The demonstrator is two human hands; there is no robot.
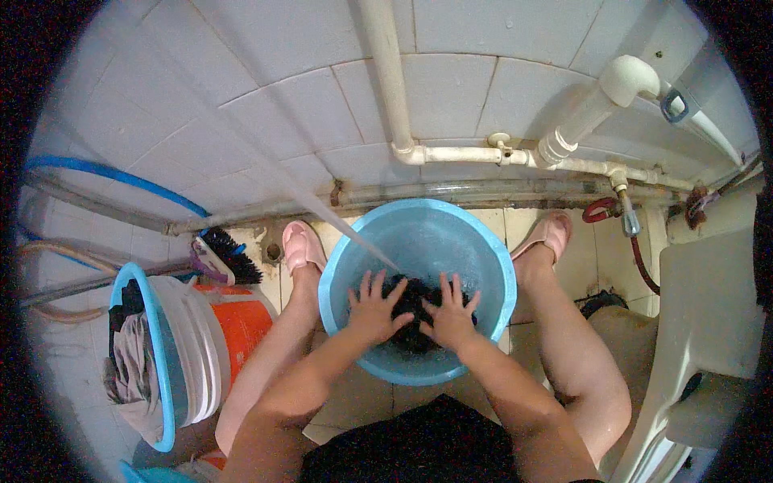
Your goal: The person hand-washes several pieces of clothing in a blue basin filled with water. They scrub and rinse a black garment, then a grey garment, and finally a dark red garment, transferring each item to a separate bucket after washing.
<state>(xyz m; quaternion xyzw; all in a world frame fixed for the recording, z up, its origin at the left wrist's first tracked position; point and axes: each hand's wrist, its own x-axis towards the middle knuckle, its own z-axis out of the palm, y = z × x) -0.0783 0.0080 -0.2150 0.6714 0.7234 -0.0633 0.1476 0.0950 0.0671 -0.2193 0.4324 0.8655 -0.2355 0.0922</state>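
Note:
A round light-blue basin [499,241] stands on the floor between my feet. Inside it lies a dark, bunched mass that looks like wet black cloth [414,322]. Both of my hands reach down into the basin, palms low and fingers spread. On the left side of the dark cloth is my left hand [374,312]; my right hand [451,318] is over its right side. Neither hand grips anything, though whether the palms press on the cloth I cannot tell. A thin stream of water [314,201] runs slantwise from the upper left into the basin.
At left, a blue basin [165,354] of grey and dark clothes [137,358] sits tilted in view by a white-and-orange bucket [241,322]. A brush [229,256] stands behind. White pipes [463,155] run along the tiled wall, and a pale toilet [700,298] is at right.

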